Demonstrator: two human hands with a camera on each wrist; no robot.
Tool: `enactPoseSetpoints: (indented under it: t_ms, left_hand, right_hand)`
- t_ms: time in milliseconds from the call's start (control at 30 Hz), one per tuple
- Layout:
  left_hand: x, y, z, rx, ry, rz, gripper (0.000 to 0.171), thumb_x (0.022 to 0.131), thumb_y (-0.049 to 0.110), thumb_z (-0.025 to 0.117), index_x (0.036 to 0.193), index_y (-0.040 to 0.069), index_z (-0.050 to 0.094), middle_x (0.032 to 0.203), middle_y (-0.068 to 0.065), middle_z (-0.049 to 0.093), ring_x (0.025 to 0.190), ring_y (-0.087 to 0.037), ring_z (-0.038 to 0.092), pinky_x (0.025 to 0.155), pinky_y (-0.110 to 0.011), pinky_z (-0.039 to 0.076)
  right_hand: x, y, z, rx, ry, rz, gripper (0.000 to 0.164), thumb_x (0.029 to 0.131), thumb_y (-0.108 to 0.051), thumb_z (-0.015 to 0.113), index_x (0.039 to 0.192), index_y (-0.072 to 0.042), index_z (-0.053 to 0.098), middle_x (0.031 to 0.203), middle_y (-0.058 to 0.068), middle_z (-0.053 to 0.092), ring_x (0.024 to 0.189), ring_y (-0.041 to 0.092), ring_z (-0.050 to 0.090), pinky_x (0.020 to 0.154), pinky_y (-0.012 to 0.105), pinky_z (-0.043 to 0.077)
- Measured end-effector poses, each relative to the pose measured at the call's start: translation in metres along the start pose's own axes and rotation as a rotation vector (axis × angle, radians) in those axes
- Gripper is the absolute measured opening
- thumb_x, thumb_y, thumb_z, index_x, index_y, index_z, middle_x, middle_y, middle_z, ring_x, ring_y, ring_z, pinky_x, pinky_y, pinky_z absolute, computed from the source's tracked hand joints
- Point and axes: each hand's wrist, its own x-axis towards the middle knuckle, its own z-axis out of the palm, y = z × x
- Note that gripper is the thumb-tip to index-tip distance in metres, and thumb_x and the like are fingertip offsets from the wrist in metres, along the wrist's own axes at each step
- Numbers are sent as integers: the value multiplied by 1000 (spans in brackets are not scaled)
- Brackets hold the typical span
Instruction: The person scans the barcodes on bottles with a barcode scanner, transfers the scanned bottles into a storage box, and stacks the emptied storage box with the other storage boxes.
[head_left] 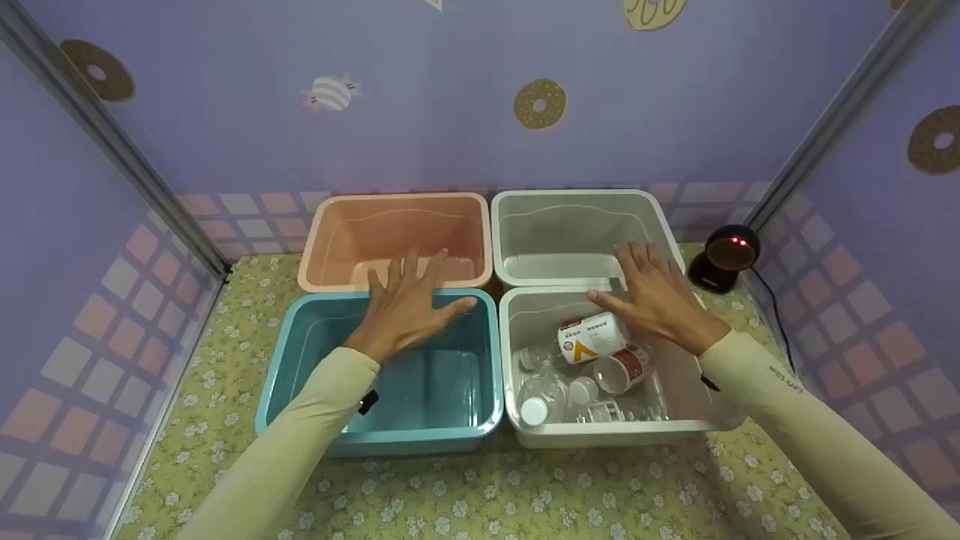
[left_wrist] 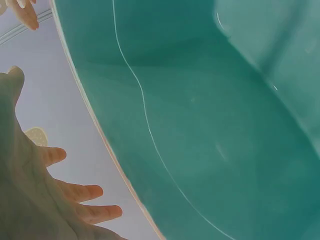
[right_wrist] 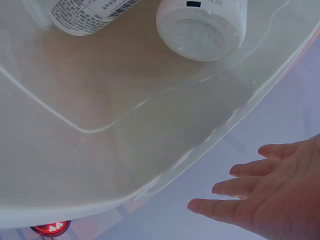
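Note:
My left hand (head_left: 409,307) hovers palm down over the blue bin (head_left: 390,435), fingers spread toward the orange bin behind it. Nothing is in that hand; in the left wrist view the fingers (left_wrist: 85,192) stick out past the blue rim. Over the back right part of the front white bin (head_left: 622,429), my right hand (head_left: 652,300) is spread with its thumb out, also holding nothing. Below it in that bin lie a white labelled bottle (head_left: 592,337), a clear jar with a red label (head_left: 622,369) and several clear plastic bottles (head_left: 544,397).
Behind stand an orange bin (head_left: 397,199) and a second white bin (head_left: 577,193), side by side. A black scanner (head_left: 724,259) with red lights and a cable sits at the right. Purple walls (head_left: 450,135) enclose the table (head_left: 420,495) with its flowered cloth.

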Motion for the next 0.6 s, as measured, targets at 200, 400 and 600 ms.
enactPoseSetpoints:
  t_ms: [200,400,600]
  left_hand:
    - [-7,-5,-6,-30,21,0,107,96,92,45,180,32,15,185,-18,5,169,-48,2,129,-79,-3]
    - [-15,-7,-14,-29,45,25,107,97,90,48,179,27,21,183,-20,16,168,-46,14,129,-81,5]
    - [-25,-9,-18,-39,55,26,105,99,86,52,178,24,23,182,-21,19,166,-48,18,128,-81,6]
  right_hand:
    - [4,0,-1,-9,108,-84,88,106,-62,64,161,3,43,164,36,42,156,59,33,127,73,30]
    - [1,-3,-3,38,136,-108,80,106,-56,68,158,3,51,160,30,51,154,52,42,127,68,34]
    - [-4,-7,-3,63,122,-133,79,107,-54,68,158,4,52,159,29,54,149,51,48,125,66,38]
